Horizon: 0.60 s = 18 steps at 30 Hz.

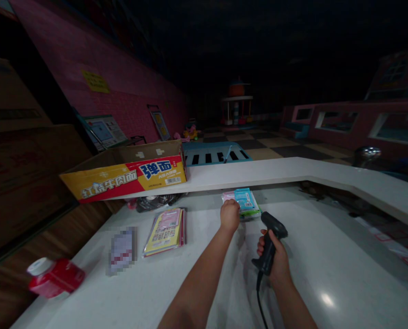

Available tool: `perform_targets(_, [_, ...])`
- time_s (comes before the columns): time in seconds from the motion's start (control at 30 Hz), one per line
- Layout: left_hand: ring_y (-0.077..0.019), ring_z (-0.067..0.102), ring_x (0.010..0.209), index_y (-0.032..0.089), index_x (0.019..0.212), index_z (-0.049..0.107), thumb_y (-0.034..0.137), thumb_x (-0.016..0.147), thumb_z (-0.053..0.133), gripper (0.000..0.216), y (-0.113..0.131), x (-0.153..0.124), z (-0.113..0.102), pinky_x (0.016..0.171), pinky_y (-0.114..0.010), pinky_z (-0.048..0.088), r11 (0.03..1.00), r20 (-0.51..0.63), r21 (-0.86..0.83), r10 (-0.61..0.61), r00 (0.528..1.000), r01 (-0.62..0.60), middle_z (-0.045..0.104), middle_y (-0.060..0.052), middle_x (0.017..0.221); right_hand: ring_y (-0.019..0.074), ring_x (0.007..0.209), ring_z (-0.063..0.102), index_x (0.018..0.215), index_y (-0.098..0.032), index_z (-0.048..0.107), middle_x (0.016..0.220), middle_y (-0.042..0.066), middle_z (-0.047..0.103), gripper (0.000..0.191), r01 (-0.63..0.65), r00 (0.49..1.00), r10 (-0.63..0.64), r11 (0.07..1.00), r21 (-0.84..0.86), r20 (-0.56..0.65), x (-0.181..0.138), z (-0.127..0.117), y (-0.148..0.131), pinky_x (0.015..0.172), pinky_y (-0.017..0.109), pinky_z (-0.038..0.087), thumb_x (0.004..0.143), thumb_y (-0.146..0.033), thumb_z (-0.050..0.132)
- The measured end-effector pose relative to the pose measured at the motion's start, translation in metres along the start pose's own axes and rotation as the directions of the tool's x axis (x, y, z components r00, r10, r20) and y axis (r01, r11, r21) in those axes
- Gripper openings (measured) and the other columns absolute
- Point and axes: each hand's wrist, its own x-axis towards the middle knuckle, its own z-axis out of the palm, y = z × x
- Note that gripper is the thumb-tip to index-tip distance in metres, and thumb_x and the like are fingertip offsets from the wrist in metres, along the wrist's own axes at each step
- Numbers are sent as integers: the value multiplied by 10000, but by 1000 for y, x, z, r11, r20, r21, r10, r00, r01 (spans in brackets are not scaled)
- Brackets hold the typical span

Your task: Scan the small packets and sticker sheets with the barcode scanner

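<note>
My right hand (275,258) is closed round the grip of a black handheld barcode scanner (270,242), whose head points toward the far side of the white counter (327,256). Its cable (260,301) trails back toward me. My left hand (230,214) is closed in a fist at the near left edge of a small stack of blue and pink packets (245,201) lying under the raised ledge; whether it pinches a packet is hidden.
A yellow and red cardboard box (128,176) sits on the raised white ledge (293,171). On the counter lie a stack of colourful booklets (165,230), a blurred card (122,250) and a red bottle with white cap (55,276) on its side. A dark bag (157,201) lies under the ledge.
</note>
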Motion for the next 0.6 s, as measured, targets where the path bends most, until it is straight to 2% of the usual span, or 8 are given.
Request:
perform_targets(0.2, [-241,582,966,166,889,672,77,860,472,221,-2,0,1,856,-350,450,999,-84,-46,-20,996,16,644,-109,1005,73,442,485,870,-172,635,537,-60,553,449,0,1000,0,1000,-6,1,2,-2,2,377,164,390,619,-479,845])
perform_targets(0.33, [-203,588,897,183,875,605,49,843,458,201,-6,4,5,809,-318,460,960,-200,-279,-31,979,-27,628,-84,994,73,434,478,856,-172,637,525,-63,545,463,2,1000,-2,1000,-7,1,2,0,2,370,165,388,593,-482,859])
perform_targets(0.47, [-188,613,914,198,812,553,68,835,461,161,-10,5,2,832,-313,474,816,-299,-562,-49,953,-135,655,-49,908,72,436,480,850,-171,642,523,-63,546,466,1,1000,-1,1000,-13,-1,1,1,1,372,162,390,579,-475,868])
perform_targets(0.6, [-195,647,985,201,808,571,159,838,529,66,-13,-9,-7,820,-314,514,637,-342,-748,-129,931,-187,690,-64,951,70,427,468,840,-173,642,518,-64,541,452,-15,1000,15,1000,-13,13,1,0,2,368,162,385,586,-472,866])
